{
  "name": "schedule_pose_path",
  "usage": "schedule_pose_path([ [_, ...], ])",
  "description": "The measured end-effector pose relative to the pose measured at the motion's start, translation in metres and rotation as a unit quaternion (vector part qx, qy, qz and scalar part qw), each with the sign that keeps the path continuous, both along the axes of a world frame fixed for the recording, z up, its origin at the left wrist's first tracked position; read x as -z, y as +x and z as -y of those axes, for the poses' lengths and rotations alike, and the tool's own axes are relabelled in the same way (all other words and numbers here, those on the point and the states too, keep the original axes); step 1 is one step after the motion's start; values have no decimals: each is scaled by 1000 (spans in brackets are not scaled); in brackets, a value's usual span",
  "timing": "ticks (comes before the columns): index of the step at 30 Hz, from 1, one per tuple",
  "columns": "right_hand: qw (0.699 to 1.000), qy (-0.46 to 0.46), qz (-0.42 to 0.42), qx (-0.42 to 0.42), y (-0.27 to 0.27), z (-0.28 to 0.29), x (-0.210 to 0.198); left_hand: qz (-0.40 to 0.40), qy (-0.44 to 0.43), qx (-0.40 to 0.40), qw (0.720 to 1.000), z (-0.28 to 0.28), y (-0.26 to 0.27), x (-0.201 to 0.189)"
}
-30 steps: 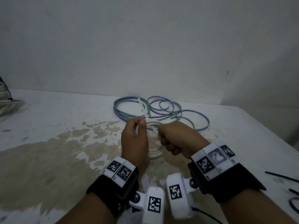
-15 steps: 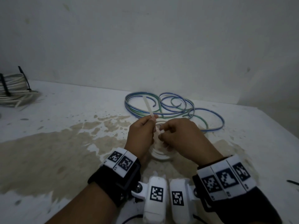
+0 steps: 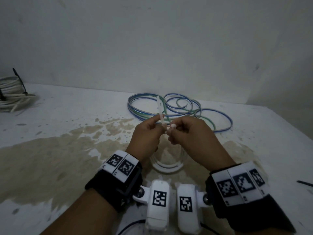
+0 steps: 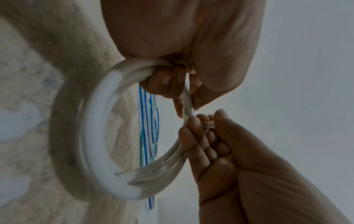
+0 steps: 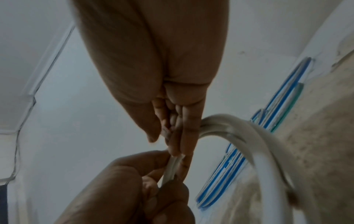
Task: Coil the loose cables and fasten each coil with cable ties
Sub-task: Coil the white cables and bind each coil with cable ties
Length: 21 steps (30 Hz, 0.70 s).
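both hands (image 3: pixel 171 134) on white tie (image 3: pixel 160 114) above coil (image 3: pixel 166 166)

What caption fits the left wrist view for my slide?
Left hand and right hand pinch a white cable tie at the top of a white cable coil.

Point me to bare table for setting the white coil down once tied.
Bare: the stained table left of the left hand, short of the tied white bundle; also right of the right hand, before the black tie. Crowded: behind the hands, blue-green cables.
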State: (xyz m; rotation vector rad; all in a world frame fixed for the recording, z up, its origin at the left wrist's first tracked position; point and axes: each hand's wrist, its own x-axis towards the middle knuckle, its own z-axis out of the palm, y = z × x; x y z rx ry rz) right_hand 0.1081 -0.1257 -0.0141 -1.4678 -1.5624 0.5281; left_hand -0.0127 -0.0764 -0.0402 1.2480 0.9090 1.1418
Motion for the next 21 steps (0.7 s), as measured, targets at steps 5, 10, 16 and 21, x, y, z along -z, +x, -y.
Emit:
schedule_pose_path([
  [5, 1000, -9, 24, -14, 3, 1, 2, -3, 1, 17, 1000, 2, -2, -1],
  [10, 995, 69, 73, 16, 3, 0, 5, 23, -2, 3, 1000, 2, 0, -2],
  [16, 993, 99, 15, 68, 2, -4, 11, 80, -16, -26, 996, 0, 1, 0],
  [21, 996, 64, -48, 35, 1, -7, 16, 102, -37, 11, 994, 0, 2, 0],
])
